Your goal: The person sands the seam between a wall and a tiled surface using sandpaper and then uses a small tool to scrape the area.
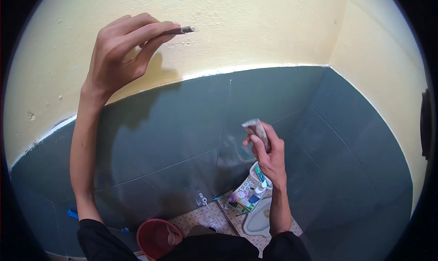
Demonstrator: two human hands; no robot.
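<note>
Up at the left, my left hand [121, 49] is raised in front of the cream wall [255, 28]. It pinches a thin dark brown strip [181, 30] with whitish paste at its tip, and the tip is at or very near the wall beside a small rough spot [187, 43]. Lower and to the right, my right hand [270, 157] grips a brown, flat piece [258, 131] with whitish-grey smears on its upper end. That piece points up in front of the dark green tiles [191, 119]. The exact kind of either piece is not clear.
Below are a red bucket [145, 242] with a dipper [171, 238], a tap [202, 199], a white basket [246, 188] of bottles and packets, and a squat toilet [256, 222] in a small-tiled floor [210, 217]. A second wall [378, 46] meets this one at right.
</note>
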